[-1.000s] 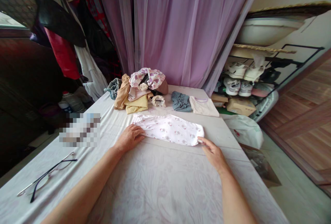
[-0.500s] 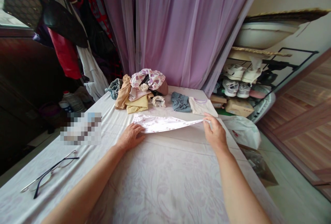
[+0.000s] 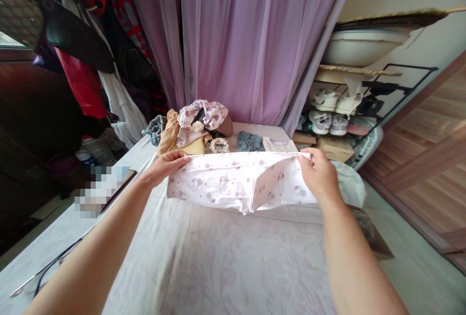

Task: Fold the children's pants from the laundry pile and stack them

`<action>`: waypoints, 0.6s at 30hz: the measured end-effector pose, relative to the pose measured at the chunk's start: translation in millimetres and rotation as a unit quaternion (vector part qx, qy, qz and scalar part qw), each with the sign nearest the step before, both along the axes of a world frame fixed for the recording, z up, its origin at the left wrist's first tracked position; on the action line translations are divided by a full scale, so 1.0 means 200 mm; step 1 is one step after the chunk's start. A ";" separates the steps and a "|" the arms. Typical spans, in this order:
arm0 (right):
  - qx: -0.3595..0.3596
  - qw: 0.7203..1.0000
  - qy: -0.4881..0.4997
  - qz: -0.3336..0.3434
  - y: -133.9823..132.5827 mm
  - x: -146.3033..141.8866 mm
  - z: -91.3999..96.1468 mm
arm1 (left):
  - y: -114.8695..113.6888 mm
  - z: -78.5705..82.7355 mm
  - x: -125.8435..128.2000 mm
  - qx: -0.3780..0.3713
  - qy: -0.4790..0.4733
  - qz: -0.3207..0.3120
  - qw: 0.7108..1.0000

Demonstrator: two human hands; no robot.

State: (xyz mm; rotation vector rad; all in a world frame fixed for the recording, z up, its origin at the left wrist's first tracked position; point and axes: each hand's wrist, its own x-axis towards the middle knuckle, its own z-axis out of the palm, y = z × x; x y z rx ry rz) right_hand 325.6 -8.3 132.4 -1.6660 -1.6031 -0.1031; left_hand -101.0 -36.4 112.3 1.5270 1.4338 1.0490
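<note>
A white printed garment [image 3: 218,179] with small pinkish cartoon figures hangs stretched between my hands, just above the covered table. My left hand [image 3: 165,164] pinches its upper left edge between thumb and fingers. At the upper right edge, my right hand [image 3: 320,172] is closed on the cloth. A fold runs down right of the middle, and the bottom hangs loose. Whether it is trousers or a top, I cannot tell. Right behind it lie a blue-grey folded garment [image 3: 249,141], a cream folded garment [image 3: 279,145] and a cream frilled scrunchie-like piece [image 3: 219,145].
A heap of clothes [image 3: 167,133] sits at the back left of the table [image 3: 233,266]. Eyeglasses [image 3: 54,261] lie by my left forearm, near a blurred-out item [image 3: 102,191]. Purple curtains [image 3: 236,48] hang behind. A shoe rack [image 3: 386,106] stands at the right, bags [image 3: 76,43] hang left.
Both hands have lifted the garment off the table and spread it, so its printed face now shows. My left hand moved left and up, from lying on the cloth to pinching its edge.
</note>
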 end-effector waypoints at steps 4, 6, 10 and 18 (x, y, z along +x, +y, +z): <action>-0.186 0.982 -0.008 -0.042 0.11 0.04 -0.20 | 0.19 -0.09 0.03 -0.056 0.087 -0.005 0.995; -0.251 0.966 -0.018 -0.060 0.11 0.06 -0.33 | 0.24 -0.19 0.07 -0.045 0.187 0.049 0.980; -0.216 0.974 -0.052 -0.047 0.03 0.06 -0.51 | 0.18 -0.35 0.22 0.065 0.339 0.106 0.933; -0.079 0.980 -0.090 0.160 -0.06 -0.14 -0.63 | -0.06 -0.51 0.56 0.142 0.432 -0.093 0.886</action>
